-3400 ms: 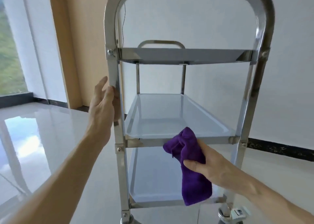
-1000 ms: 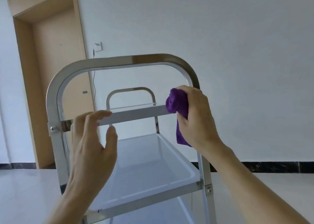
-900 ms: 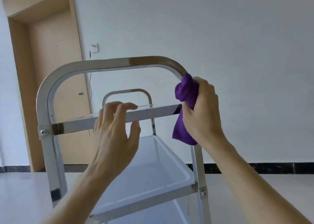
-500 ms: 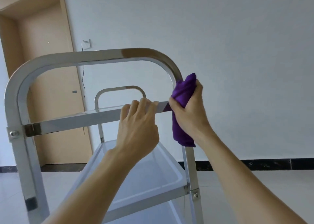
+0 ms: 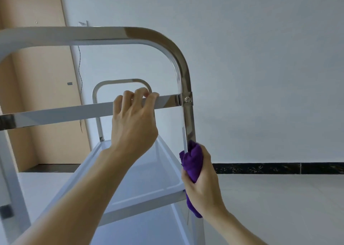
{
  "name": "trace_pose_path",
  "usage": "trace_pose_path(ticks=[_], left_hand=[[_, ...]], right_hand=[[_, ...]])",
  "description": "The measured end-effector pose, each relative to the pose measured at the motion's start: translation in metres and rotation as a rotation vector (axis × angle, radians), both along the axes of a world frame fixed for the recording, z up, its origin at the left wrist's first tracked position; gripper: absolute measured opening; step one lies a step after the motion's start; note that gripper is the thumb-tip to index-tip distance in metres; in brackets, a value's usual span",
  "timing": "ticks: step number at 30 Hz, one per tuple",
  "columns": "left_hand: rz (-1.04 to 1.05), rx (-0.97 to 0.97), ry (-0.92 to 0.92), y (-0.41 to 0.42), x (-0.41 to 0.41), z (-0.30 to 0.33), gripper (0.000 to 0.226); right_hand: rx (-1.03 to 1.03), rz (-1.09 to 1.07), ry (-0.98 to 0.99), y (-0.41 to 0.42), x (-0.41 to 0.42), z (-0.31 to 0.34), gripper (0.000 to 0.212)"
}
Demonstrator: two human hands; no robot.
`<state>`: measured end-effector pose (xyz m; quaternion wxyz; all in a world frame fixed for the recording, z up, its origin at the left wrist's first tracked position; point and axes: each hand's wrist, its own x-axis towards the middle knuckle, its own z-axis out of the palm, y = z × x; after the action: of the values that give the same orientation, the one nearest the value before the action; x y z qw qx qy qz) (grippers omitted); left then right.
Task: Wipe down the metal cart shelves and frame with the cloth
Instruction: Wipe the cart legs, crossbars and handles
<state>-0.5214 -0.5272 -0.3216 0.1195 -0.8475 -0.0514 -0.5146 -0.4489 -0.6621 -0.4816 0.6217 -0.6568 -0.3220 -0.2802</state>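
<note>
Head view: my right hand (image 5: pixel 202 183), wrapped around the cloth (image 5: pixel 192 163), has slid down the cart's right post (image 5: pixel 189 125) from the bend. Left hand (image 5: pixel 134 125) now grips the crossbar (image 5: pixel 74 111) (steadying). Upper post done; lower post remains.

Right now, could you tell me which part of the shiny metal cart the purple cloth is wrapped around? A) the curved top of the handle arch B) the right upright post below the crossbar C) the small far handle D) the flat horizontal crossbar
B: the right hand grips the purple cloth around the right upright post, below the bolted crossbar that the left hand holds.
</note>
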Motion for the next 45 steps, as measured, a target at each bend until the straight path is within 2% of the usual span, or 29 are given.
trace_pose_path(ticks=[5,8,13,19,25,28,30,36,41,43,45], left_hand=[[-0.01,-0.033,-0.033,-0.004,0.0,-0.006,0.058],[-0.016,-0.055,-0.043,-0.005,0.0,-0.013,0.061],[-0.075,-0.145,-0.055,-0.008,-0.002,-0.018,0.064],[-0.409,-0.427,-0.137,-0.011,-0.021,-0.065,0.057],[-0.304,-0.452,0.34,0.009,-0.004,-0.134,0.046],[-0.244,-0.416,0.51,0.018,0.002,-0.164,0.044],[-0.216,-0.373,0.56,0.021,0.004,-0.179,0.042],[-0.186,-0.277,0.393,0.018,0.002,-0.201,0.036],[-0.191,-0.253,0.359,0.019,0.002,-0.203,0.034],[-0.195,-0.241,0.345,0.021,0.003,-0.204,0.033],[-0.192,-0.225,0.318,0.023,0.004,-0.206,0.033]], right_hand=[[0.0,-0.046,-0.011,0.006,0.011,0.083,0.069],[0.062,-0.066,-0.056,0.013,0.012,0.099,0.069],[0.021,-0.106,-0.103,0.015,0.005,0.033,0.072],[-0.131,0.065,0.029,-0.006,0.004,-0.044,0.07],[-0.12,0.032,0.176,-0.008,-0.002,-0.061,0.066],[-0.039,0.018,0.24,-0.004,-0.005,-0.07,0.06],[-0.044,0.0,0.303,0.0,-0.008,-0.087,0.057],[-0.106,-0.025,0.526,0.003,-0.019,-0.164,0.045],[-0.225,0.028,0.907,-0.002,-0.029,-0.218,0.043],[-0.231,-0.014,0.918,0.0,-0.025,-0.213,0.04],[-0.208,-0.023,0.848,0.0,-0.017,-0.193,0.037]])
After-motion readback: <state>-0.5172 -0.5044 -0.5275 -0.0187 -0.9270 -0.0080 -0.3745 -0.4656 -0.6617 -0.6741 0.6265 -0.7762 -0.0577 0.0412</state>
